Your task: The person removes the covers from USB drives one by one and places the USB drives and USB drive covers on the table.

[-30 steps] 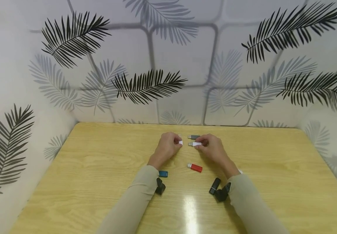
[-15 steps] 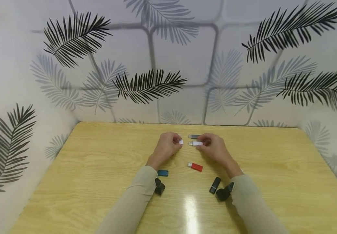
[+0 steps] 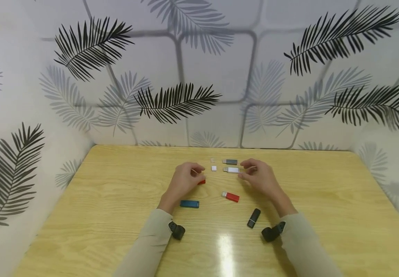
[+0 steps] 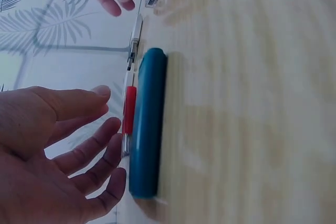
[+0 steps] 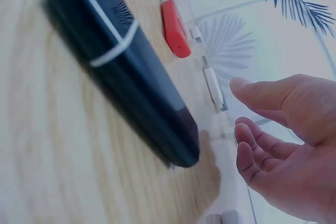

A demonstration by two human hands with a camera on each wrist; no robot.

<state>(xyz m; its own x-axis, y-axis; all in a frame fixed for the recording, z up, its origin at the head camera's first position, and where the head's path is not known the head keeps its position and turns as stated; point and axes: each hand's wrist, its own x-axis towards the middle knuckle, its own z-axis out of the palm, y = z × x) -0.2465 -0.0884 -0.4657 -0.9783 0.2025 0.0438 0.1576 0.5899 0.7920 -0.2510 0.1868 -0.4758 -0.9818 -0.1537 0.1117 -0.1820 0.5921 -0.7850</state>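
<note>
In the head view my left hand [image 3: 184, 179] is over the left-centre of the table, fingers parted and loosely bent. A small red piece [image 3: 201, 181] shows beside its thumb; in the left wrist view this red piece [image 4: 129, 111] has a shiny end close to the fingertips. My right hand [image 3: 260, 175] hovers beside a white USB stick [image 3: 233, 170], thumb and fingers apart with nothing between them. Left of that stick lies a small white cap [image 3: 214, 168]. A grey USB stick [image 3: 230, 162] lies just behind the white one, with a small transparent cap [image 3: 212, 160] to its left.
A red USB stick [image 3: 232, 197] lies between the forearms. Nearer to me are a blue USB stick [image 3: 190, 204] by the left wrist and a black USB stick [image 3: 253, 218] by the right wrist. A leaf-patterned wall [image 3: 216, 127] borders the wooden table [image 3: 116, 231].
The left hand has let go of the white cap and moved left and nearer to the red piece. The right hand has released the white USB stick and drawn slightly right.
</note>
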